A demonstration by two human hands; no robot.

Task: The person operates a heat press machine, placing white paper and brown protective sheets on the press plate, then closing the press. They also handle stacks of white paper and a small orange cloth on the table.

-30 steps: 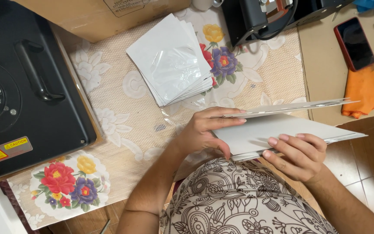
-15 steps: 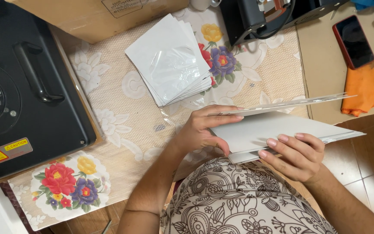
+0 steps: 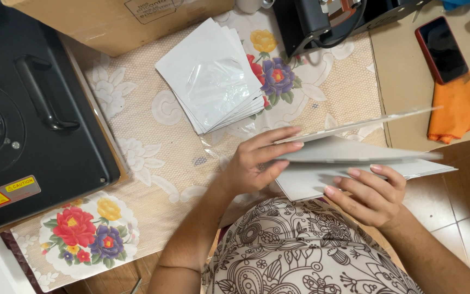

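Over the table's near edge, the left hand (image 3: pixel 254 163) and right hand (image 3: pixel 368 193) pinch a fanned bundle of white sheets (image 3: pixel 349 158) (count unclear, undersides hidden). Farther back, a stack of white sleeved squares (image 3: pixel 213 76) lies on the floral tablecloth (image 3: pixel 148 147); the cardboard box (image 3: pixel 115 22) is cut off.

Low in the frame, the left hand (image 3: pixel 254 163) and right hand (image 3: pixel 368 193) hold a sheaf of white sheets (image 3: pixel 349 160), the top ones fanned apart. A stack of clear-wrapped white squares (image 3: pixel 213 76) lies at upper centre on a floral tablecloth (image 3: pixel 153 152). A black press (image 3: pixel 28 120) fills the left, a phone (image 3: pixel 441 49) and orange cloth (image 3: pixel 458 109) the upper right.
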